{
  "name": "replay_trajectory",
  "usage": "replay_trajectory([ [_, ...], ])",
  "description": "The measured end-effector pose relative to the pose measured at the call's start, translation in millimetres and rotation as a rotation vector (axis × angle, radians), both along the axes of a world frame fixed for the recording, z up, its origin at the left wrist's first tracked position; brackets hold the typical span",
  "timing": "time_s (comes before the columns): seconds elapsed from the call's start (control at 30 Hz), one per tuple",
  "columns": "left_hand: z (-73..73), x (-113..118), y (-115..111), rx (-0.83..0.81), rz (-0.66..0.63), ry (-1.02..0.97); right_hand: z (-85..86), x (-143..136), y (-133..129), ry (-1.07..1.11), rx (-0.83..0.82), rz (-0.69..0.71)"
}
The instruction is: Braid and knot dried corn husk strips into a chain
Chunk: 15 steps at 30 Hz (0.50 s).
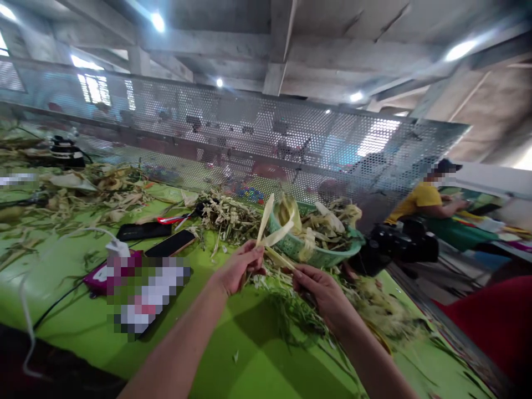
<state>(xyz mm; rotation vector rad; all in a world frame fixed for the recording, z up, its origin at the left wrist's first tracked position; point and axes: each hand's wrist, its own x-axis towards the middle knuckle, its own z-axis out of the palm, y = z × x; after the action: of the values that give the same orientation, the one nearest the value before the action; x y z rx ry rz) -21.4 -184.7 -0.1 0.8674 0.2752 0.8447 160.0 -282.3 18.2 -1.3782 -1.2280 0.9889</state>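
Pale dried strips, which look like corn husk (279, 259), stretch between my two hands above the green table. My left hand (246, 262) pinches them between thumb and fingers, and two loose ends stick up past the fingertips. A little lower on the right, my right hand (315, 284) grips the other end with its fingers closed. Just beyond the hands stands a light green plastic basket (328, 256) filled with dry husks (332, 220). Green shreds (293, 313) lie under and beside my right hand.
A purple power strip (96, 275) with a white plug, two dark phones (170, 244) (141, 230) and red-handled scissors (168, 220) lie on the left. Husk heaps (230, 217) line a perforated metal screen (233, 138). Beyond the table's right edge sits a person in yellow (421, 197).
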Motion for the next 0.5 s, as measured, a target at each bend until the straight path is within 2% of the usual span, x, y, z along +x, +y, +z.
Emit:
replay_trajectory([
  [0.13, -3.1, 2, 1, 0.010, 0.068, 0.029, 4.6, -7, -4, -0.028, -0.021, 0.016],
  [0.3, -1.8, -1, 5, 0.028, 0.024, 0.006, 1.2, -4, -2, -0.067, 0.006, -0.018],
  [0.4, 0.0, -4, 6, 0.073, 0.002, 0.029, -1.9, 4, 3, -0.216, 0.103, -0.122],
  [0.5, 0.1, -2, 6, 0.144, 0.070, 0.144, -1.2, 8, 4, -0.389, 0.229, -0.183],
])
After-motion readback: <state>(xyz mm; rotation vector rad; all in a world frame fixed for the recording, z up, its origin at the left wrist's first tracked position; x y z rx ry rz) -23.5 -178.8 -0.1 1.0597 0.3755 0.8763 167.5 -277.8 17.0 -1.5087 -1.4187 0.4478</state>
